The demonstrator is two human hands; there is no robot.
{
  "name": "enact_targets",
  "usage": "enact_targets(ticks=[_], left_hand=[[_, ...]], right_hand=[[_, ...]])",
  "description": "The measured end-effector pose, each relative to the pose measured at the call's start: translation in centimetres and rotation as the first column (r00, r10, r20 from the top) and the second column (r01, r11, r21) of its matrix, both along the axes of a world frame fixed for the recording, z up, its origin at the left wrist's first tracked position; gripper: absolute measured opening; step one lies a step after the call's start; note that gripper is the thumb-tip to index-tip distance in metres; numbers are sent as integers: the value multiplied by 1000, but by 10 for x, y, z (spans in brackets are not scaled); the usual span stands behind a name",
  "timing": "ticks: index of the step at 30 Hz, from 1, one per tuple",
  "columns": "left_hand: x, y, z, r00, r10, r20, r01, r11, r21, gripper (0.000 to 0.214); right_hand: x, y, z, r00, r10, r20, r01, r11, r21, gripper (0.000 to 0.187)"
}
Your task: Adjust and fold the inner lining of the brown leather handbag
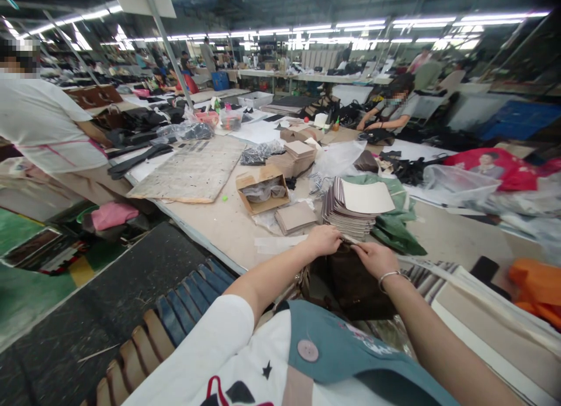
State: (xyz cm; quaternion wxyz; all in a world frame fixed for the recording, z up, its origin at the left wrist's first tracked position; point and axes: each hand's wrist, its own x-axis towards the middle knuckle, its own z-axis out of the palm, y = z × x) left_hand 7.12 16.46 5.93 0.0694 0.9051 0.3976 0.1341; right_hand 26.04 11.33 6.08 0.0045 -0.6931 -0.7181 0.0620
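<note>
My teal bib (346,347) sits closest, soft cloth with a button. Beyond it my left hand (323,240) and right hand (373,259) pinch the top edge of a dark brown bag (350,286), just before fanned card sheets (355,207).

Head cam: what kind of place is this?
Most likely a bag or leather-goods workshop floor. Long worktable strewn with stacked cut panels and open cardboard boxes; other workers at benches; both hands on a dark brown bag.
</note>
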Motion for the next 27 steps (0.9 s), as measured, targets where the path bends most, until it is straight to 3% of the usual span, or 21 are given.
enact_targets(ticks=[12,19,24,27], left_hand=[[8,-1,-2,991,126,-35,-127,992,-16,29],[10,0,-2,990,136,-29,-137,990,-43,29],[4,4,-6,992,113,55,-109,992,-68,24],[-8,9,-10,974,30,224,-7,994,-105,19]], right_hand=[[-7,2,2,999,-11,35,11,1000,-3,46],[-9,2,0,995,33,-94,-30,999,26,56],[-16,11,2,997,47,-57,-45,998,34,40],[-18,13,2,997,55,-57,-53,997,48,38]])
